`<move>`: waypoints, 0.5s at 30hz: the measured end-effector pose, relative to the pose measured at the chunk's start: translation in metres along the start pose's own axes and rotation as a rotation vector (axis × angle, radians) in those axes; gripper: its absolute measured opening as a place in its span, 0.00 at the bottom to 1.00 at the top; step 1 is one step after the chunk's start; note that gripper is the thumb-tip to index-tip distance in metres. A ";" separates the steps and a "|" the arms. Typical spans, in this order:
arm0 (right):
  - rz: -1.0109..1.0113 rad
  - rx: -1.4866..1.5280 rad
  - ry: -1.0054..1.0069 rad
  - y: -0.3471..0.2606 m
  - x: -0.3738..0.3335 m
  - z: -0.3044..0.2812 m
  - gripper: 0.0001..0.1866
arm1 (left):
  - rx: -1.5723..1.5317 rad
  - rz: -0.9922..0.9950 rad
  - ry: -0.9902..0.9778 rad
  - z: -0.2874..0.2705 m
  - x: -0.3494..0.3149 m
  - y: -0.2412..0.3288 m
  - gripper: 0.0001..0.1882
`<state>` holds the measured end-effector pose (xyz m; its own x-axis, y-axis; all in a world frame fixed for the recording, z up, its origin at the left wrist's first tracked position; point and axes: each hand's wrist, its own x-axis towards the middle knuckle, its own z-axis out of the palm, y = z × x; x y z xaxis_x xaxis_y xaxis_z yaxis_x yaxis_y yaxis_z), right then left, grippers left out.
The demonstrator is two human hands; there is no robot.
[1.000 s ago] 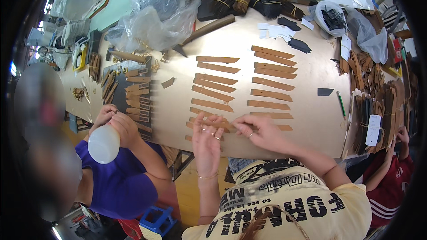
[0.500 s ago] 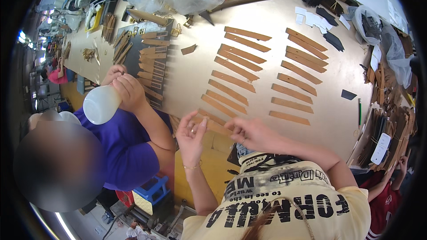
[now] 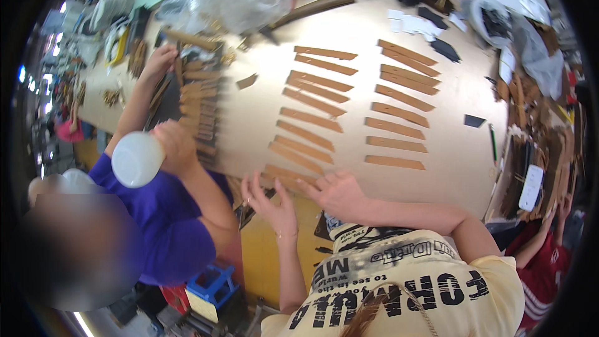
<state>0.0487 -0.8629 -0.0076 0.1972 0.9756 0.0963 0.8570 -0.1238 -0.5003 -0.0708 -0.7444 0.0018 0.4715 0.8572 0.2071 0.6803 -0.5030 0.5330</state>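
Brown leather straps with angled ends lie in two slanting columns on the pale tabletop (image 3: 249,131). The right column's nearest strap (image 3: 396,162) lies beyond my right forearm. At the near end of the left column, by the table edge, my left hand (image 3: 274,211) is open, fingers spread upward and empty. My right hand (image 3: 342,198) reaches in from the right, its index finger stretched over the end of the nearest strap (image 3: 284,175). Whether that finger touches the strap, I cannot tell. Nothing shows in my right hand.
To the left a co-worker in purple holds a white plastic bottle (image 3: 138,159) beside a dark board (image 3: 219,97) of brown straps with buckles. A hammer (image 3: 312,12), a clear plastic bag (image 3: 234,0) and dark bundles lie at the back. Leather stacks and a pencil (image 3: 492,142) are right.
My hands have come lower toward the nearest left strap; the left fingers have spread from a near-pinch. The co-worker's one hand has reached to the far end of the board. The view has shifted slightly.
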 end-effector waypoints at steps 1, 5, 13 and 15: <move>-0.024 -0.059 0.031 0.000 -0.004 0.003 0.23 | 0.051 0.068 -0.028 0.001 -0.005 0.000 0.27; 0.027 -0.145 0.148 -0.004 -0.011 0.016 0.25 | 0.118 0.217 -0.255 0.011 -0.025 -0.008 0.30; 0.104 -0.250 0.258 -0.010 -0.014 0.033 0.24 | 0.199 0.176 -0.326 0.031 -0.030 -0.014 0.33; 0.126 -0.219 0.207 -0.011 -0.013 0.033 0.25 | 0.207 0.184 -0.330 0.032 -0.028 -0.014 0.34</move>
<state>0.0215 -0.8680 -0.0317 0.3816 0.8955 0.2293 0.8973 -0.2992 -0.3247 -0.0755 -0.7653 -0.0375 0.7270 0.6866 -0.0075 0.6501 -0.6848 0.3292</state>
